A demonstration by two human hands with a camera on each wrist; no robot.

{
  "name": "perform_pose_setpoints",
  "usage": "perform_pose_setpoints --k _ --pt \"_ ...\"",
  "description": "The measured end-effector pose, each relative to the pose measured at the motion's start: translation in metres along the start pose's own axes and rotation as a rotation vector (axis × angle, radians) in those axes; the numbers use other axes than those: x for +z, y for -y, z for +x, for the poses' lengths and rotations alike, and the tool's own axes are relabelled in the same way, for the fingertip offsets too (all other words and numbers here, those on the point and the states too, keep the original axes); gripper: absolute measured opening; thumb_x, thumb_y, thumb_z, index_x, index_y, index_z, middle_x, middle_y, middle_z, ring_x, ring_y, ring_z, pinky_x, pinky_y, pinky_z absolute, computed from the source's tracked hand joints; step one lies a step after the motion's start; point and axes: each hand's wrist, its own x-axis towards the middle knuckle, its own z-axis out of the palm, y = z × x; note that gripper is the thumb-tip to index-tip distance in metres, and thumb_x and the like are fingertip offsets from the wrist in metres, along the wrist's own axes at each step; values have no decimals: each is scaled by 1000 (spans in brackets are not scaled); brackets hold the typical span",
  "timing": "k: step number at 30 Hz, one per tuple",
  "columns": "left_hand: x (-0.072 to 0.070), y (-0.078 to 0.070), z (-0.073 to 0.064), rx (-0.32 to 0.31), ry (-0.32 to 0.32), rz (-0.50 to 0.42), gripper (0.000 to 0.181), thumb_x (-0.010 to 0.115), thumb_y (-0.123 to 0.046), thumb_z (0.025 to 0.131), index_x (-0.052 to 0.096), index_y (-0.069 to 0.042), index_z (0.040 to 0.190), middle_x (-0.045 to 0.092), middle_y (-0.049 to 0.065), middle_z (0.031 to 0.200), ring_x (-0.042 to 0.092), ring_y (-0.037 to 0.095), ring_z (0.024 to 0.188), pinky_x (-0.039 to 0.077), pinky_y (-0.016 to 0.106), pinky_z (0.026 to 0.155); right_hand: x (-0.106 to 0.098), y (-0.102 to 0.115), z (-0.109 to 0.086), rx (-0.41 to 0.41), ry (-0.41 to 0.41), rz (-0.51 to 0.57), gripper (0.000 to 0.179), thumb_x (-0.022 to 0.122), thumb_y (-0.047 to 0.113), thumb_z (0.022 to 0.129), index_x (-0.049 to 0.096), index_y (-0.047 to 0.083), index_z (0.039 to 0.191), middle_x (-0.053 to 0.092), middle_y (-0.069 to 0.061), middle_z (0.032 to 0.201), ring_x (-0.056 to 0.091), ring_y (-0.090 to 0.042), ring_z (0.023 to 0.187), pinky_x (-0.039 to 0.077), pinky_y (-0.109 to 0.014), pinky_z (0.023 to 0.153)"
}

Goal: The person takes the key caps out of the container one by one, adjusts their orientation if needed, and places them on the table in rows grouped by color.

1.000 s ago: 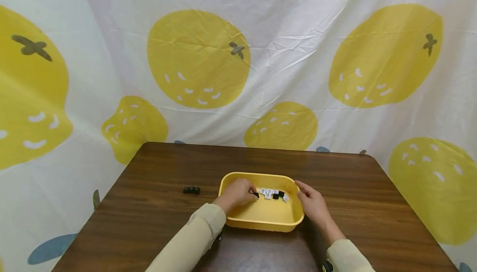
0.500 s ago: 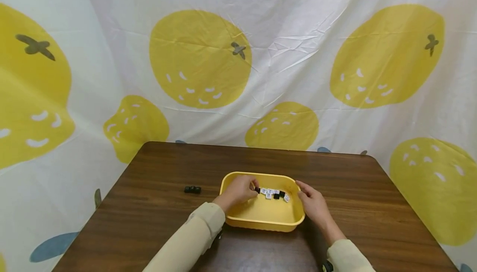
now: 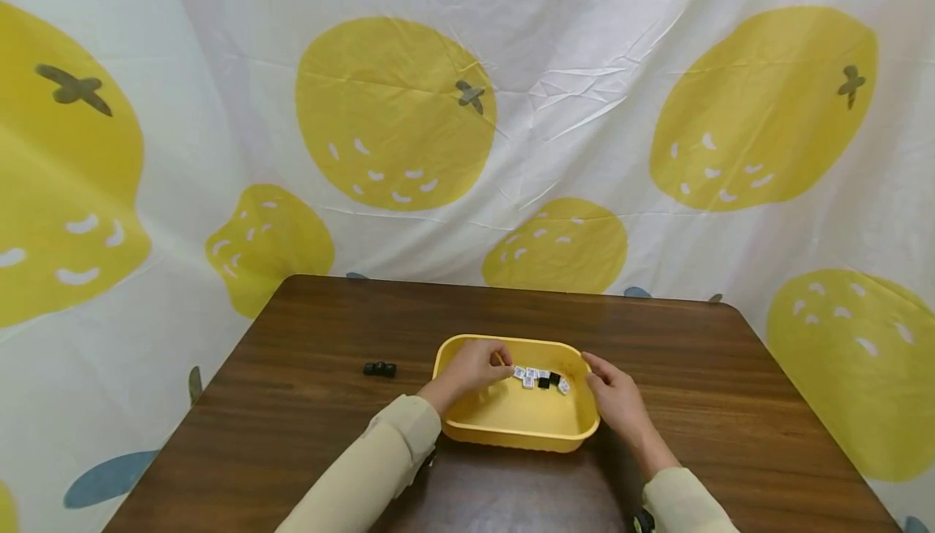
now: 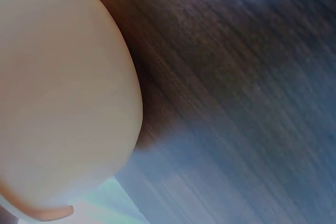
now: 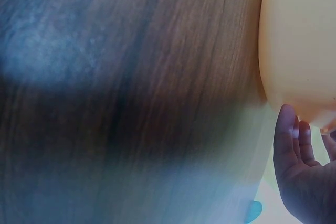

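A yellow plastic tray (image 3: 511,441) stands on the table with small white tiles (image 3: 528,382) and black cubes (image 3: 544,383) grouped toward its back right. My left hand (image 3: 473,367) reaches in over the left side, thumb and forefinger bent together just left of the white tiles. The small black cube they pinch is hidden by the fingers now. At the right end, my right hand (image 3: 617,399) holds the tray's rim. In the right wrist view, the right hand (image 5: 307,177) shows its fingers against the tray wall (image 5: 299,40). The left wrist view shows only the tray's outer wall (image 4: 68,87), not the hand.
Left of the tray, several black cubes (image 3: 380,369) sit in a short row on the dark wooden table (image 3: 314,436). A white curtain (image 3: 555,95) printed with yellow fruit hangs behind the table and along its sides.
The left fingers have moved slightly back and right inside the tray; the black cube seen at their tips earlier is now hidden. My right hand keeps its place on the rim.
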Motion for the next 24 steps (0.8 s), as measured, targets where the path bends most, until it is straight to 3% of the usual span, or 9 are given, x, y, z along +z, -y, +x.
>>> perform_pose_setpoints --k 7,13,19,24 --pt "-3 -3 -2 26 16 10 29 77 -10 85 71 2 111 68 6 88 61 16 82 50 30 76 0 2 0 -10 -2 -2 42 45 9 104 48 -1 144 52 -30 137 53 -41 122 46 -51 97" --pt "-6 1 -4 76 0 7 21 77 -6 82 74 1 102 67 6 86 58 14 80 47 26 73 0 0 0 -10 3 -5 42 44 9 104 47 -1 145 50 -30 139 50 -42 125 43 -53 100" --pt "-11 3 -7 55 -19 -38 25 75 -2 82 73 3 106 61 3 83 53 13 78 45 25 71 0 -1 0 -14 0 -6 42 44 8 104 47 -2 144 49 -30 140 48 -43 127 42 -54 101" --pt "-17 5 -10 60 -60 -40 27 77 -2 80 74 3 106 67 5 87 58 14 79 48 25 71 0 0 1 -16 1 -5 42 44 8 104 47 -2 144 49 -30 140 48 -43 127 41 -54 102"
